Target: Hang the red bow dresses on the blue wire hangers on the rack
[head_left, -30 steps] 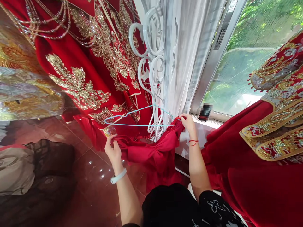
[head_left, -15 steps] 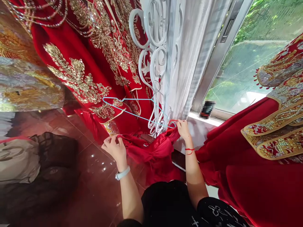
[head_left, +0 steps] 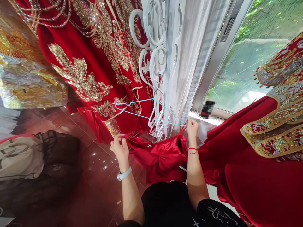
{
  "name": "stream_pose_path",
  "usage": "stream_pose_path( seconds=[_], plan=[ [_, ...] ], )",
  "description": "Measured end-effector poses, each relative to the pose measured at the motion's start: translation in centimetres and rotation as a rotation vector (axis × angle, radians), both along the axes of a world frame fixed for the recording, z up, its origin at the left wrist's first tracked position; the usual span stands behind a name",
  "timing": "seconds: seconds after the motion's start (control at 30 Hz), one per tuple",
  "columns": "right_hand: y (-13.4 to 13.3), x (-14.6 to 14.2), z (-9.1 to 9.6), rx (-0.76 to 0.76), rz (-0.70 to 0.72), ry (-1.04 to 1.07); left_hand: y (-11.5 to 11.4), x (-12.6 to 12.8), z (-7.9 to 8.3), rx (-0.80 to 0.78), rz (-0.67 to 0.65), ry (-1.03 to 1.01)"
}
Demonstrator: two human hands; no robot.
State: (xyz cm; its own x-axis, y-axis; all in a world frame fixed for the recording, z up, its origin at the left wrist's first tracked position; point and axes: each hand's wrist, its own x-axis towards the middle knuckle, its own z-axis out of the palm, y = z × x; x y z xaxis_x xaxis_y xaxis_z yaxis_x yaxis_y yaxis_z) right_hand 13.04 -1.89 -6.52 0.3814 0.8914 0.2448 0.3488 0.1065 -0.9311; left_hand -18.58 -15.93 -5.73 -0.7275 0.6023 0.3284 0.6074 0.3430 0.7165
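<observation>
A red satin dress point(head_left: 163, 154) hangs stretched between my two hands. My left hand point(head_left: 119, 147) is closed on the dress's upper left edge. Pinched in my right hand point(head_left: 193, 128) is a thin red strap point(head_left: 183, 128) of the dress, at the right end of a light blue hanger point(head_left: 153, 119). The strap seems to loop round that end. The hanger's left end is free, above and to the right of my left hand. Its metal hook is up by the white scrollwork rack point(head_left: 159, 60); whether it hangs there I cannot tell.
Red gowns with gold beading point(head_left: 82, 72) hang at the left, and another embroidered red garment point(head_left: 272, 132) at the right. A window point(head_left: 246, 69) stands behind a white curtain point(head_left: 196, 37). A beige bag point(head_left: 22, 157) and dark sheer fabric lie on the tiled floor point(head_left: 94, 189).
My right hand has moved right, drawing the strap and the hanger's right end along. My left hand has shifted slightly right. The hanger has swung right and the dress is spread wider.
</observation>
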Motion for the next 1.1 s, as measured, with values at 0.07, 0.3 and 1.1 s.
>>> stream_pose_path(
  seconds=[0.07, 0.3, 1.1],
  plan=[
    [-0.2, 1.8, -0.5, 0.007, -0.056, 0.124, -0.1, -0.4, -0.2, -0.033, -0.024, 0.005],
    [-1.9, 4.1, -1.2, 0.015, 0.247, 0.589, 0.3, -1.3, -1.1, -0.125, -0.255, 0.0],
    [-3.1, -1.6, 3.0, 0.061, 0.477, 0.342, -0.9, -4.7, -5.5, -0.312, -0.572, -0.11]
  ],
)
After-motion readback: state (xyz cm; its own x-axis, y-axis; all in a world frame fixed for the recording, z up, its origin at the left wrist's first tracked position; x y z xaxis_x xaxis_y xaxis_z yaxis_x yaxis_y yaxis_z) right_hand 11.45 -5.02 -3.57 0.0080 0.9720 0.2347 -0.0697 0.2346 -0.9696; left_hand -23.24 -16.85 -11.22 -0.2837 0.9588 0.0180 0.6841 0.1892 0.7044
